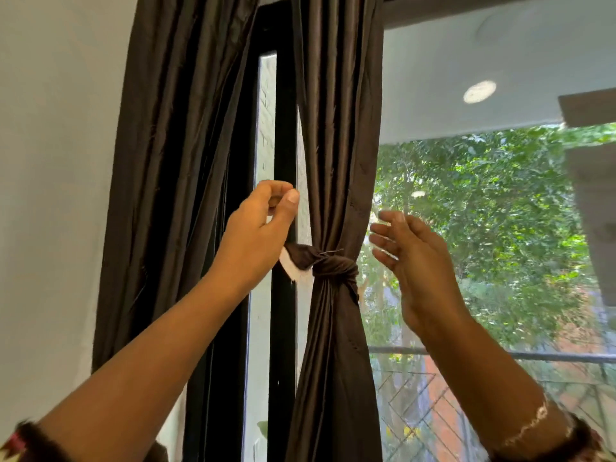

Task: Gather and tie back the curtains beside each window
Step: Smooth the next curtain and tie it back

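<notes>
knot 4 o'clock of left hand, 9 o'clock of right hand | curtain upright | left curled, grip unclear | right loose, empty

Both forearms raised, left hand with fingers curled to thumb, right hand slack, fingers loosely extended

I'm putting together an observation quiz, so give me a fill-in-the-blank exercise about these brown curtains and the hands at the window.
1. The right curtain is cinched at mid-height by a ___.
2. The left curtain, beyond the black window frame, hangs loose, so only ___ curtain is tied.
3. The right hand, fingers straight, holds ___.
Missing words: knot; one; nothing.
</notes>
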Action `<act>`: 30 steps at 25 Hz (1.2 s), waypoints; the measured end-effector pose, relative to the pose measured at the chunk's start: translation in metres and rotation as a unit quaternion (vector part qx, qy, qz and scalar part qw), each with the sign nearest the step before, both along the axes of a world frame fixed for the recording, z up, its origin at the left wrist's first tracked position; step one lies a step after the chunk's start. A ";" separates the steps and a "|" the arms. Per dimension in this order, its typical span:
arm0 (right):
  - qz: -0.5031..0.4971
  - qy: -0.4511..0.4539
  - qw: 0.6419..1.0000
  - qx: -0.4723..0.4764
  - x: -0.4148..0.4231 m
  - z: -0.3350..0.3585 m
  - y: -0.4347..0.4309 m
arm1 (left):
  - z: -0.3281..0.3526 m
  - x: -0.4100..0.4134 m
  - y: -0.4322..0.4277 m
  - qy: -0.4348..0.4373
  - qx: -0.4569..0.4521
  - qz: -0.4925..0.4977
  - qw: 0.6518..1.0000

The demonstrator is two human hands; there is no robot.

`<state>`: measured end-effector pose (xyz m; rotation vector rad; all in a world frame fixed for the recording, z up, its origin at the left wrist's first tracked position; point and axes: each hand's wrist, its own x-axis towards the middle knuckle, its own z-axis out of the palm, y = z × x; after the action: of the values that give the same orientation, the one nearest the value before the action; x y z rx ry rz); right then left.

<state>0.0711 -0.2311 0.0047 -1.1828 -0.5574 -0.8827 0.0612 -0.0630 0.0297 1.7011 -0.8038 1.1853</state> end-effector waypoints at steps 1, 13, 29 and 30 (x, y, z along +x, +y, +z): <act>-0.012 -0.016 1.000 -0.009 -0.002 0.013 -0.001 | 0.006 0.001 -0.002 0.001 0.000 -0.012 1.000; -0.199 -0.108 0.956 -0.186 -0.010 0.200 0.016 | 0.106 0.024 -0.042 0.047 0.004 -0.247 0.968; -0.577 -0.067 0.722 -0.376 -0.016 0.267 -0.040 | 0.129 0.011 -0.151 -0.013 0.064 -0.244 0.968; -0.574 -0.067 0.729 -0.367 -0.020 0.269 -0.053 | 0.132 0.007 -0.163 -0.011 0.069 -0.239 0.969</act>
<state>0.0515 -0.2846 0.2738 -2.2926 -0.2110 -1.9152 0.0683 -0.2258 0.1618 1.4852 -1.2505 0.8307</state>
